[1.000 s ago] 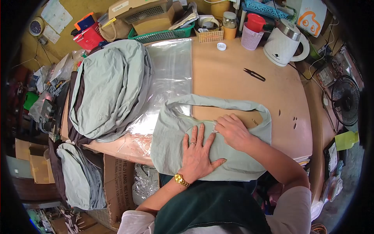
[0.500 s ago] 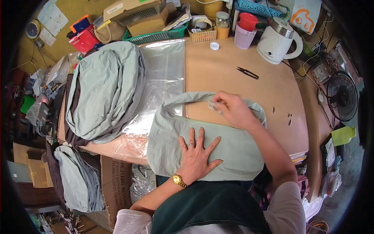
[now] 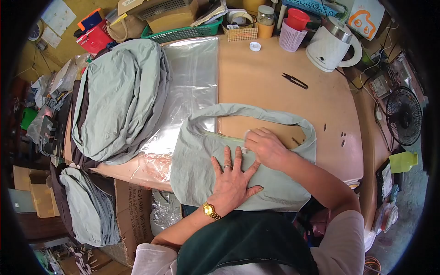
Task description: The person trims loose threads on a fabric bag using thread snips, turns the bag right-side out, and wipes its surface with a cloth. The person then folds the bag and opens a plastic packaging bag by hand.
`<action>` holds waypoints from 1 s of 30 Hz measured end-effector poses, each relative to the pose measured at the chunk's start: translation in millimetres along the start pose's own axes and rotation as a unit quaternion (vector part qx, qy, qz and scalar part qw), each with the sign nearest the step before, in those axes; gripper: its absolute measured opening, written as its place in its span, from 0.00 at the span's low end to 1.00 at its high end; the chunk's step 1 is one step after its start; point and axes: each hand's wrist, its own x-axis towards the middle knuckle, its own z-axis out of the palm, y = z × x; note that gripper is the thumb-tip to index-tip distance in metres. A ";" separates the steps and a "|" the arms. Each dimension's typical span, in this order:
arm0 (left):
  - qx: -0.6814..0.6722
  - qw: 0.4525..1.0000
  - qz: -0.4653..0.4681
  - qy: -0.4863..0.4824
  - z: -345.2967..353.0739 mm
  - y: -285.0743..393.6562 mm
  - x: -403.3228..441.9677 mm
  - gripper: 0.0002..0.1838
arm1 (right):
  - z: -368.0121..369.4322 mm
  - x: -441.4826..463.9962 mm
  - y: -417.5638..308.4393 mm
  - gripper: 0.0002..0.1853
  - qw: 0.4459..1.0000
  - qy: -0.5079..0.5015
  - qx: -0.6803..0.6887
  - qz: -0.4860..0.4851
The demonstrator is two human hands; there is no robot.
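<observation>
A pale green fabric bag point(image 3: 279, 185) lies flat at the table's front edge, its strap looped away from me. My left hand point(image 3: 231, 183) rests on the bag's front panel with fingers spread, holding nothing. My right hand point(image 3: 266, 147) is closed round a small whitish piece, pressed to the bag near its zipped opening, just right of my left fingertips. What the piece is, I cannot make out. Part of the opening's edge is hidden behind my right hand.
Left are a pile of similar green bags point(image 3: 121, 101) and clear plastic sheets point(image 3: 192, 82). Black thread snips point(image 3: 295, 81) lie beyond the bag. At the back stand a white kettle point(image 3: 327, 48), a pink cup point(image 3: 291, 37) and a small basket point(image 3: 240, 33). A fan point(image 3: 403, 115) is far right.
My right hand lifted off the bag to the strap with the whitish piece half a second ago, and is now back down by the opening. My left hand stays spread on the bag.
</observation>
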 end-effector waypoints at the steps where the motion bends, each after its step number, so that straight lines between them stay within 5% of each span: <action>1: -0.003 1.000 -0.004 -0.003 0.0 -0.2 -0.1 0.42 | 5.6 9.2 0.1 0.07 1.000 -0.002 -0.010 -0.004; 30: -0.031 0.999 -0.004 0.039 6.4 -3.9 -4.3 0.42 | -10.6 -8.0 0.0 0.07 1.000 0.012 -0.015 0.004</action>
